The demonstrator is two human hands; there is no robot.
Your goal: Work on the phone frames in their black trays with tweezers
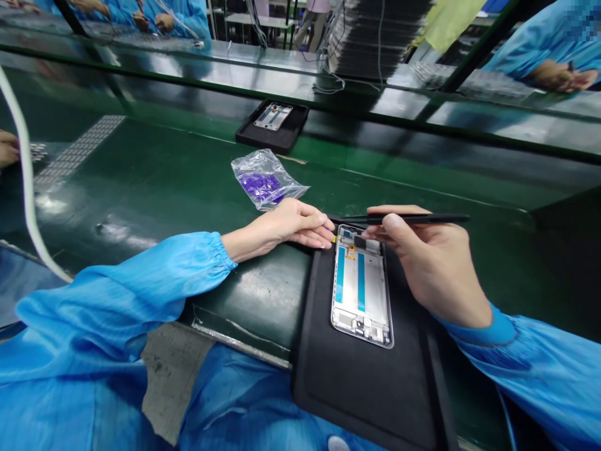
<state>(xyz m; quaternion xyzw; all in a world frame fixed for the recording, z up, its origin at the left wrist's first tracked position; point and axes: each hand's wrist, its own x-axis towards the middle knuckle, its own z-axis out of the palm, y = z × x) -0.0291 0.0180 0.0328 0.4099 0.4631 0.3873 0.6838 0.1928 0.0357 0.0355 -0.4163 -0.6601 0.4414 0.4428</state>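
Black tweezers (417,218) lie level in my right hand (432,263), pinched between thumb and fingers. Their tips point left and reach the fingertips of my left hand (293,227). That hand is closed, thumb pressed to the fingers; a speck of purple and yellow shows at the fingertips, too small to name. Below both hands a silver phone frame (351,282) with two blue strips and a small orange flex part rests on a black tray (342,382). Just behind my left hand is a clear plastic bag (263,178) of small purple pieces.
Farther back on the green bench (178,169) stands another black tray (295,128) holding a second phone frame (273,116). A white cable (23,156) hangs at the left. Co-workers in blue sleeves (554,47) sit across, and another person's hand (7,150) shows at the left edge.
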